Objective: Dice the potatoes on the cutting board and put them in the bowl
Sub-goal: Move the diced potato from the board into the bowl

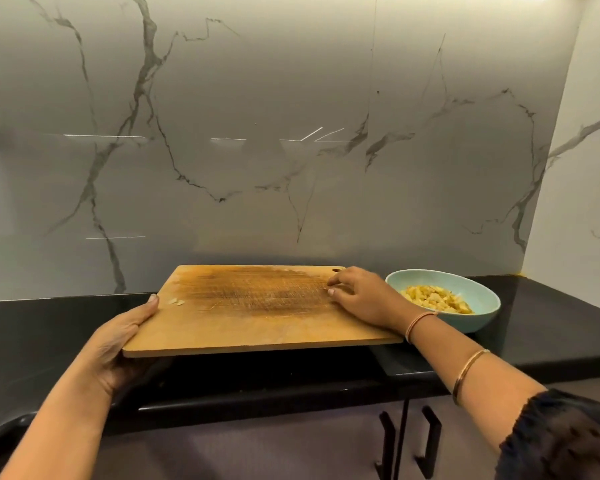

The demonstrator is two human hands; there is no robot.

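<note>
Home kitchen: black countertop (551, 327), marble-look backsplash (257, 98), cabinet doors (291, 452) below.

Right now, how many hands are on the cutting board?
2. The left hand grips the left edge of the cutting board; the right hand rests fingertips on its far right corner, beside the bowl. Neither is hidden.

Black counter (32, 327) bare left of the cutting board (250, 317) and right of the bowl (482, 318) — open passage there; board spans the middle, bowl just beside its right end; marble wall (257, 185) close behind, blocking reach past
</note>
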